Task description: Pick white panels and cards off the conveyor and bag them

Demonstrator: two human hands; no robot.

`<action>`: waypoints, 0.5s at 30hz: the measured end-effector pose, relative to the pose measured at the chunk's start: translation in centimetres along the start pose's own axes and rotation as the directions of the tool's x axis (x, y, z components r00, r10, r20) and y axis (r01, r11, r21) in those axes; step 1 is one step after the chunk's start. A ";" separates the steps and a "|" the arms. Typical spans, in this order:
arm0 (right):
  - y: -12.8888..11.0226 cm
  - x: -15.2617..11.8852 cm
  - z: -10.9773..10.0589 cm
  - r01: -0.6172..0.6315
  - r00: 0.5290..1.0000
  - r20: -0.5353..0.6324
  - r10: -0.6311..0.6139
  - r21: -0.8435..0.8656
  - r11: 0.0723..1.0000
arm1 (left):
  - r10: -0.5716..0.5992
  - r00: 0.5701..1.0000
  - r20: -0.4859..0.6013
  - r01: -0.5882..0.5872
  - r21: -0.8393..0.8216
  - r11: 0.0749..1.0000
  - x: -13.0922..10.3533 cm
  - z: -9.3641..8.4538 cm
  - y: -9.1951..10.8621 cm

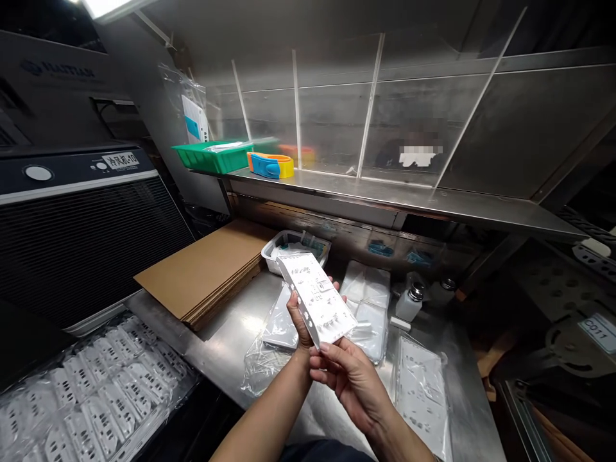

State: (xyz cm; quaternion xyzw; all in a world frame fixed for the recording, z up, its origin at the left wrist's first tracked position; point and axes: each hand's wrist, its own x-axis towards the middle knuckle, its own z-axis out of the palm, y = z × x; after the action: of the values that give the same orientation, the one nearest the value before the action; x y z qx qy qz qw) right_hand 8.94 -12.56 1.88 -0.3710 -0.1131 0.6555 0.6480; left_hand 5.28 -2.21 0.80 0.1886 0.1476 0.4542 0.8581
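A factory packing station is shown. A stainless steel bench (231, 327) is set beneath a metal shelf (385, 196), flanked by a labelled machine (72, 212). Flat cardboard sheets (206, 269), plastic bags (368, 308) and rows of bagged white parts (91, 391) are laid out.

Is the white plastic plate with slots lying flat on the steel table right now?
No, both hands, left hand and right hand, hold the white plastic plate tilted above the steel table.

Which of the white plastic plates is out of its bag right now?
The plate held up in both hands, left hand and right hand. The bagged plate lies on the table.
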 end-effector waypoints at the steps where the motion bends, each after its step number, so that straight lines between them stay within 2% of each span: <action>1: 0.1 0.1 0.1 0.000 1.000 -0.011 0.000 -0.004 1.000 | 0.001 1.000 -0.003 -0.001 -0.002 1.000 0.0 -0.2 0.0; 8: 0.9 -0.1 0.2 0.001 0.999 -0.041 -0.002 -0.029 1.000 | 0.028 0.997 0.076 -0.018 -0.130 0.991 0.1 -1.0 -0.3; 10: 1.6 0.0 -0.8 0.037 0.999 -0.009 -0.039 -0.128 0.991 | 0.013 0.997 0.074 -0.001 -0.161 0.987 0.4 -1.3 0.1; 11: 1.8 0.3 -1.7 0.069 0.998 0.022 -0.065 -0.244 0.967 | 0.005 0.997 0.071 0.007 -0.166 0.986 0.6 -1.6 0.5; 12: 2.0 0.7 -2.9 0.125 0.992 0.053 -0.113 -0.439 0.890 | -0.005 0.998 0.064 0.015 -0.161 0.987 0.7 -2.1 1.1; 13: 2.0 1.2 -4.3 0.185 0.981 0.082 -0.176 -0.665 0.723 | -0.018 0.999 0.047 0.025 -0.147 0.989 0.7 -2.7 1.7; 14: 1.9 1.8 -5.9 0.217 0.964 0.110 -0.241 -0.851 0.478 | -0.036 0.999 0.023 0.039 -0.125 0.991 0.5 -3.4 2.3; 15: 1.6 2.5 -7.6 0.205 0.944 0.136 -0.300 -0.955 0.213 | -0.064 0.998 -0.010 0.062 -0.098 0.993 0.3 -4.3 2.9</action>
State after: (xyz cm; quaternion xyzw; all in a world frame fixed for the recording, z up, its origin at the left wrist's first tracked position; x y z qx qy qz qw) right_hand 12.84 -12.96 -5.25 -0.6886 -0.5200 0.3217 0.3899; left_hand 1.51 0.33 -1.69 0.1387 0.1370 0.4349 0.8791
